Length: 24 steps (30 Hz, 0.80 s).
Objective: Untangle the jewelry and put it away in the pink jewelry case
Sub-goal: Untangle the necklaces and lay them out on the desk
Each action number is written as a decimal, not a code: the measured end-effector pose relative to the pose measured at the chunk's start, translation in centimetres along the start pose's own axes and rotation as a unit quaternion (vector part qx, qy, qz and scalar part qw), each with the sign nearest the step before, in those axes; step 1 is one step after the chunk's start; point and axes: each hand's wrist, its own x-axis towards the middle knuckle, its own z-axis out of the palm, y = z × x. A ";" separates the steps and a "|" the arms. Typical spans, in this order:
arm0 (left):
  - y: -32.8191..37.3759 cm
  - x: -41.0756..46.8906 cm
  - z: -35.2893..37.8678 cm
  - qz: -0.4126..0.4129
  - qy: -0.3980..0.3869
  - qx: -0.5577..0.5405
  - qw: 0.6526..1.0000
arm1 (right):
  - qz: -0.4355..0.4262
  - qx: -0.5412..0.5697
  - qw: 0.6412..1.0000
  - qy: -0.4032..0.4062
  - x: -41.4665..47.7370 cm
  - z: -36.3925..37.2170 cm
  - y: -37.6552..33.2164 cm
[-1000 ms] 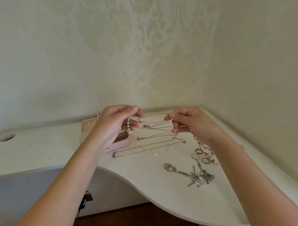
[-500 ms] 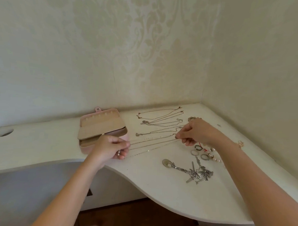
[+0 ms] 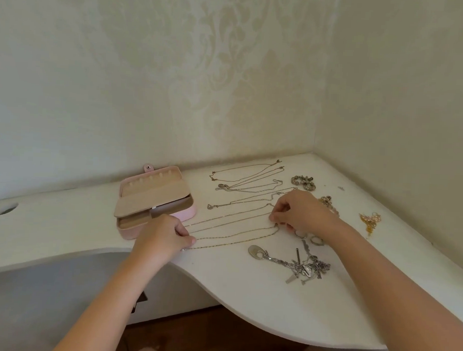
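A thin gold chain (image 3: 235,235) lies stretched across the white desk (image 3: 63,229). My left hand (image 3: 164,237) pinches its left end down near the desk's front edge. My right hand (image 3: 297,211) pinches its right end on the desk. The pink jewelry case (image 3: 182,215) stands open with beige inserts, just behind my left hand. Several other thin necklaces (image 3: 246,181) are laid out straight behind the held chain. A tangled silver clump with an oval pendant (image 3: 293,263) sits in front of my right hand.
Loose rings (image 3: 308,237) lie by my right wrist. A beaded bracelet (image 3: 303,181) and gold pieces (image 3: 370,221) sit towards the corner walls. A cable hole (image 3: 5,208) is at the far left. The desk's curved front edge drops to a wooden floor.
Both hands came down from mid-air and spread apart, laying the chain flat on the desk. The open case, hidden behind my left hand a second ago, is now in full view.
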 end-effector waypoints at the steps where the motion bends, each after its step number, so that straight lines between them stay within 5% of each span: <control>1: 0.5 -0.3 -0.1 0.006 0.006 0.032 0.999 | -0.002 0.005 1.000 0.016 -0.5 -0.4 0.1; 6: 4.7 -3.1 0.7 0.188 0.029 0.004 0.982 | -0.045 0.070 0.992 0.091 -5.0 -1.3 0.1; 11: 7.2 -5.8 5.5 0.369 -0.090 -0.028 0.925 | -0.119 0.033 0.988 0.089 -10.7 2.3 1.4; 18: 6.3 -7.5 7.7 0.370 -0.147 0.096 0.912 | -0.130 -0.104 0.985 0.035 -14.0 4.1 5.5; 24: 5.2 -8.5 7.0 0.326 -0.101 0.101 0.935 | -0.095 -0.063 0.990 0.085 -15.1 3.4 6.7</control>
